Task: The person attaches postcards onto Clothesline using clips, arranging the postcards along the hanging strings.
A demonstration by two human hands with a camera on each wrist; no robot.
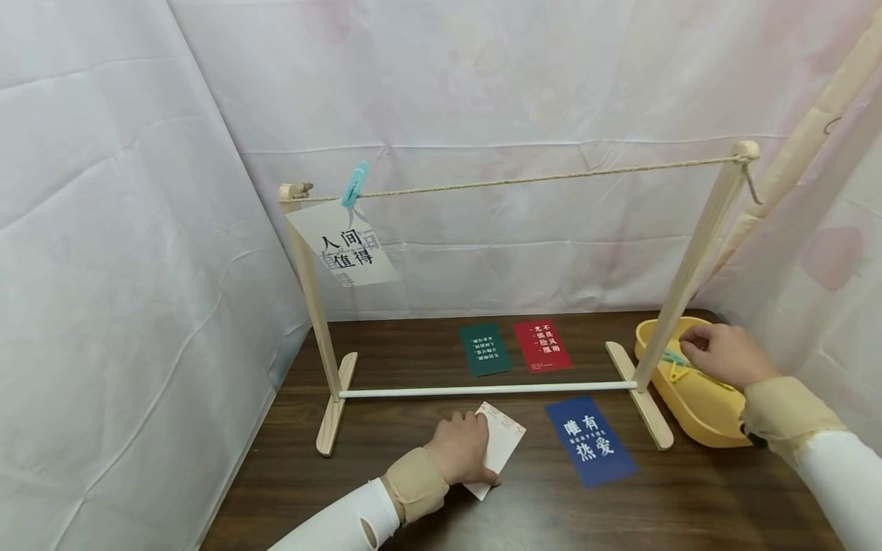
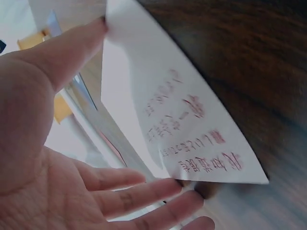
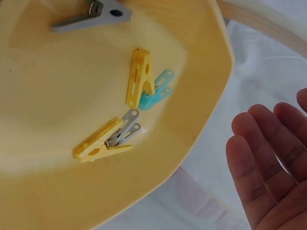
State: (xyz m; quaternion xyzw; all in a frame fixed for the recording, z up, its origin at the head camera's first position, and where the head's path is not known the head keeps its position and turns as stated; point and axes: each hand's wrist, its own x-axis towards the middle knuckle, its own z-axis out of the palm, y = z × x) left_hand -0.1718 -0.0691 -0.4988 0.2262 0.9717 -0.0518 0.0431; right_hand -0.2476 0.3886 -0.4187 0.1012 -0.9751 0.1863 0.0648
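Note:
My left hand (image 1: pixel 460 448) holds a white card (image 1: pixel 501 436) with reddish print by its edges, low over the brown table. In the left wrist view the thumb touches one edge of the card (image 2: pixel 144 96) and the fingertips meet another. My right hand (image 1: pixel 730 356) is over a yellow plastic basin (image 1: pixel 717 425), its fingers relaxed and nothing visible in them. Inside the basin, the right wrist view shows a yellow clothespin (image 3: pixel 140 79) against a teal clothespin (image 3: pixel 158 91), another yellow clothespin (image 3: pixel 98 141) touching a grey one (image 3: pixel 127 125), and a further grey clothespin (image 3: pixel 108 17).
A wooden rack with a twine line (image 1: pixel 510 182) stands across the table. A teal clothespin (image 1: pixel 354 184) holds a white printed card (image 1: pixel 347 249) at the line's left end. Green (image 1: pixel 485 348), red (image 1: pixel 543 346) and blue (image 1: pixel 591 441) cards lie on the table.

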